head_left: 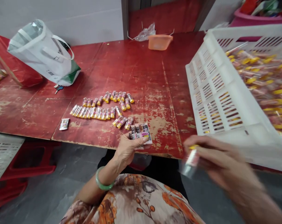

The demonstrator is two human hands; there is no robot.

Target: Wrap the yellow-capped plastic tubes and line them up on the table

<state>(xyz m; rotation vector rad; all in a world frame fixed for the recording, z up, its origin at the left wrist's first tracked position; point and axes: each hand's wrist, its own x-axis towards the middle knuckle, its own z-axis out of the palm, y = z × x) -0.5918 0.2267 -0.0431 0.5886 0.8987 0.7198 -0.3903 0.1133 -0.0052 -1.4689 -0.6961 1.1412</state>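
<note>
My left hand (127, 147) is closed on a small printed card (141, 133) at the near edge of the worn red table (141, 71). My right hand (215, 160), blurred by motion, is closed on a small tube with a yellow cap (191, 160) below the table edge. Several like tubes (103, 107) lie in rows on the table just beyond the card. A white slatted crate (215, 90), tilted at the right, is full of the same yellow-capped tubes (264, 81).
A white bag (42, 53) and keys (58, 88) sit at the back left. An orange tub (159, 42) and crumpled plastic (145, 32) stand at the back. A small sachet (64, 124) lies near the front edge. Red stools (22, 168) stand under the table.
</note>
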